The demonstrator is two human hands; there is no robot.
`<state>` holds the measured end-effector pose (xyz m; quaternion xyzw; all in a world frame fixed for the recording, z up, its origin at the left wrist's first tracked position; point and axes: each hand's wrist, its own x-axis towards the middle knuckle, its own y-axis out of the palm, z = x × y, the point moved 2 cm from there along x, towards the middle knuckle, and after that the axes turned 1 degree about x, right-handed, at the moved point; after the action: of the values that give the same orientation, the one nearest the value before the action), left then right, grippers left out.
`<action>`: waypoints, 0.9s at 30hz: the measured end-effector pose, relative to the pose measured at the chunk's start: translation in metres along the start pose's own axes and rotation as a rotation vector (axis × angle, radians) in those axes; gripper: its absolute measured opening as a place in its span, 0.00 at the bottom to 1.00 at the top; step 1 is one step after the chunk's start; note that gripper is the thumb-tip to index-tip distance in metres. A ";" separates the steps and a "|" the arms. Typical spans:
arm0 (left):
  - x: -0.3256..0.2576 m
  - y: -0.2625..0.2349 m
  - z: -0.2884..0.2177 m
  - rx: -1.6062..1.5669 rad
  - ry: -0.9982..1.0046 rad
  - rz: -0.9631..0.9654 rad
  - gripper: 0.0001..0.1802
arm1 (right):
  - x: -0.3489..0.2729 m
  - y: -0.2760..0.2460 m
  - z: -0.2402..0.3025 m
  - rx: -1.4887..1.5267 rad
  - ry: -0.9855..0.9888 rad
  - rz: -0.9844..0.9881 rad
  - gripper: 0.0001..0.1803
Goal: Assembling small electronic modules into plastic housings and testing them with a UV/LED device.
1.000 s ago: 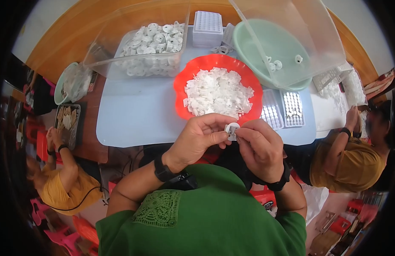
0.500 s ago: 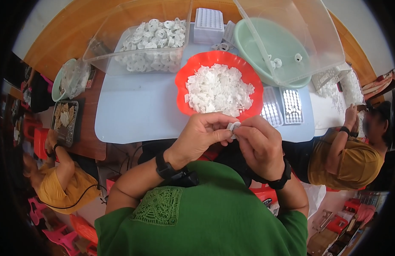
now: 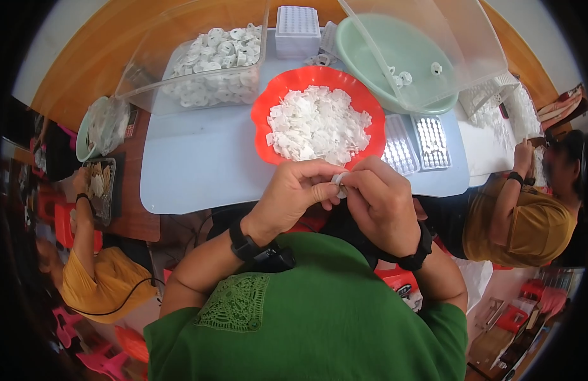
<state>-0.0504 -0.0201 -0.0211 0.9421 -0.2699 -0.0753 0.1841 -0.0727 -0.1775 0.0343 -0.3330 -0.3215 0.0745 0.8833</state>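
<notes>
Just past the near rim of a red scalloped bowl [image 3: 263, 136], my two hands meet. My left hand [image 3: 287, 197] is closed, pinching a small round white plastic part [image 3: 337, 181] between thumb and fingers. Against the same part, the fingertips of my right hand [image 3: 386, 206] are closed from the right; anything smaller between them is hidden. Many flat white plastic pieces [image 3: 319, 124] are heaped in the bowl. Farther left, a clear plastic bin [image 3: 259, 82] holds a pile of round white parts [image 3: 221, 54] similar to the one in my hand.
A pale green basin [image 3: 370, 76] with a few white parts sits far right, a clear tub [image 3: 446, 57] tilted over it. Two trays of shiny round pieces [image 3: 432, 143] lie beside the bowl; stacked white trays [image 3: 297, 32] stand behind. People in yellow shirts work at left [image 3: 106, 279] and right [image 3: 529, 222].
My view has shifted slightly, so the table things sit a little higher and farther left. Both hands stay together at the white part, which has turned slightly. The left co-worker's arm has moved.
</notes>
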 end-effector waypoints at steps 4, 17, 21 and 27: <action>0.000 0.002 0.004 -0.023 -0.005 -0.013 0.15 | -0.005 0.003 -0.003 -0.003 -0.008 -0.029 0.07; -0.001 0.004 0.010 -0.087 -0.024 -0.059 0.15 | -0.011 0.006 -0.007 0.082 0.054 -0.112 0.08; 0.000 0.004 0.010 -0.079 0.015 -0.048 0.15 | -0.012 0.006 -0.005 -0.042 -0.046 -0.149 0.09; -0.001 0.005 0.009 -0.046 0.035 -0.052 0.15 | -0.011 0.005 -0.012 0.115 0.035 -0.045 0.09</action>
<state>-0.0557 -0.0263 -0.0272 0.9455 -0.2401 -0.0696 0.2085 -0.0734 -0.1838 0.0191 -0.2757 -0.3087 0.0673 0.9079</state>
